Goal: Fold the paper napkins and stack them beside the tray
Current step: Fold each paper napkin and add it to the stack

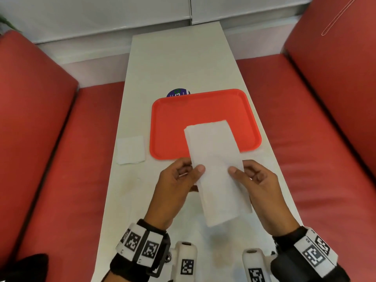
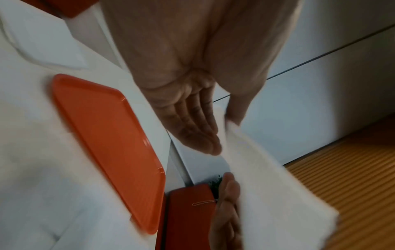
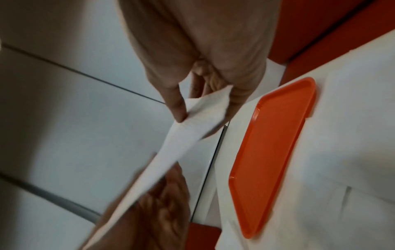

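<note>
Napkin [image 1: 215,171]: folded into a long strip, held above the desk [image 1: 175,64]; long axis runs away from the person, far end over the tray [image 1: 166,119].
Folded napkin [image 1: 130,150]: lies flat, just left of the tray.
Sticker [image 1: 178,93]: writing unreadable.
Left hand [image 1: 177,188]: left edge is pinched, thumb on top.
Right hand [image 1: 258,186]: right edge is pinched likewise.

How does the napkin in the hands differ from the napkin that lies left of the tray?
The held napkin is a long rectangle, pinched by the left hand and right hand above the table; the lying napkin is a small square, flat on the table, untouched beside the tray. Both are white paper.
</note>
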